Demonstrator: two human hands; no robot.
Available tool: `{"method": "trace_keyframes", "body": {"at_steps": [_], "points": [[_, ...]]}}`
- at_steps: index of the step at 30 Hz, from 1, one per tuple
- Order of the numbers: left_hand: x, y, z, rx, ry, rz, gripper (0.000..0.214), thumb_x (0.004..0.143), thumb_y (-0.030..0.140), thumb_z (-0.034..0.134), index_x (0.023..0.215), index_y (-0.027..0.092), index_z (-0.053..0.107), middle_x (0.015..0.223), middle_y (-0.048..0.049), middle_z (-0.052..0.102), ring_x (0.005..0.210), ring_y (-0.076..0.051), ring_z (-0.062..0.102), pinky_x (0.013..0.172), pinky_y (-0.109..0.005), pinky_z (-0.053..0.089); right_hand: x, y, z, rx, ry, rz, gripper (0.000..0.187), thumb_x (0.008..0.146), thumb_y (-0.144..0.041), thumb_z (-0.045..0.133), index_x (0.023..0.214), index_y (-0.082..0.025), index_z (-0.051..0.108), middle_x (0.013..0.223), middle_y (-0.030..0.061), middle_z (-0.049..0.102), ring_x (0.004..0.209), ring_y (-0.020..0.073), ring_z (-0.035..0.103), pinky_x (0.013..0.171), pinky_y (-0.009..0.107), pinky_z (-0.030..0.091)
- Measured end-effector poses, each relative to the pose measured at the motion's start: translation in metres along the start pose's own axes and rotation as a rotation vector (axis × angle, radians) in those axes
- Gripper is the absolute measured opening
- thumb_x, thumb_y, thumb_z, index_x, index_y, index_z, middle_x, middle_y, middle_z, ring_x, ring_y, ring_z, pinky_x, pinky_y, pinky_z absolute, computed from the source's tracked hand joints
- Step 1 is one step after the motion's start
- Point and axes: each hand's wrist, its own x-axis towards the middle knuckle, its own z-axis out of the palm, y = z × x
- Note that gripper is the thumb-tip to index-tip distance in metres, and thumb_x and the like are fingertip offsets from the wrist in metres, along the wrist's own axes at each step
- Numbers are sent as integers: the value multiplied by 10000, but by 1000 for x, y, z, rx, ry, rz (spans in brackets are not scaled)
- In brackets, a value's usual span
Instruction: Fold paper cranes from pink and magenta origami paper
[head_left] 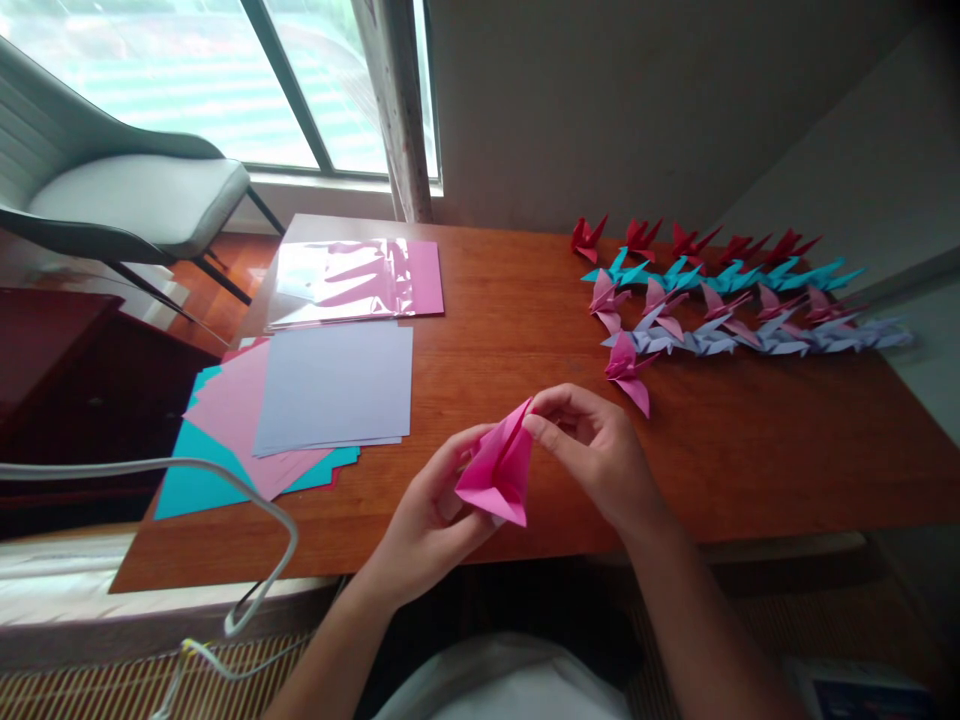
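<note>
A half-folded piece of bright pink paper (499, 468) hovers just over the front edge of the wooden table (525, 330). My left hand (431, 525) grips its lower left side from underneath, fingers curled round it. My right hand (600, 455) pinches the paper's top tip between thumb and forefinger. Behind the hands, at the right, stand rows of finished paper cranes (720, 295) in red, teal, pink and lilac; one lone pink crane (628, 372) is the nearest to my right hand.
A fanned stack of flat sheets (300, 410), lilac on top of pink and teal, lies at the left. Behind it lies a clear plastic sleeve over pink paper (356, 280). A grey chair (127, 200) stands by the window. A white cable (247, 510) loops at the lower left.
</note>
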Motion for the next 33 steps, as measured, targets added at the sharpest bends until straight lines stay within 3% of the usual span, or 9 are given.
{"method": "trace_keyframes", "body": {"at_steps": [6, 11, 20, 23, 27, 33], "points": [[0, 3, -7, -108, -33, -86, 466, 844, 262, 781, 1292, 252, 652, 1149, -62, 689, 942, -145, 641, 820, -195, 539, 5, -11, -15, 120, -228, 16, 56, 881, -269, 732, 889, -221, 704, 827, -7, 674, 773, 126, 604, 696, 237, 489], [0, 0, -11, -218, -57, -142, 524, 832, 306, 795, 1323, 235, 626, 1186, -95, 682, 903, -174, 652, 770, -255, 584, 8, -18, -28, 75, -315, -3, 73, 887, -278, 727, 854, -215, 710, 842, 4, 640, 805, 134, 560, 704, 247, 457], [1, 0, -12, -297, -98, -192, 566, 827, 330, 806, 1348, 240, 605, 1206, -100, 693, 906, -181, 688, 728, -228, 587, 11, -15, -31, 91, -300, 63, 110, 856, -289, 755, 858, -213, 675, 810, -11, 605, 705, 111, 508, 618, 229, 412], [1, 2, -11, -313, -84, -204, 555, 814, 343, 815, 1320, 220, 622, 1164, -105, 710, 855, -190, 707, 696, -242, 594, 10, -16, -32, 98, -326, 39, 125, 852, -297, 750, 824, -213, 662, 800, -4, 584, 720, 131, 500, 625, 249, 411], [3, 6, -10, -350, -101, -251, 488, 834, 348, 794, 1271, 194, 642, 927, -83, 754, 732, -189, 729, 615, -221, 570, 8, -17, -35, 74, -378, -11, 153, 852, -337, 737, 796, -224, 650, 765, 0, 550, 707, 151, 486, 615, 279, 409], [5, 8, -12, -418, -120, -296, 504, 829, 380, 797, 1264, 173, 649, 927, -108, 765, 713, -205, 749, 578, -218, 568, 8, -13, -36, 37, -372, -104, 185, 840, -383, 738, 779, -224, 668, 756, 10, 561, 685, 157, 505, 616, 299, 426]]}}
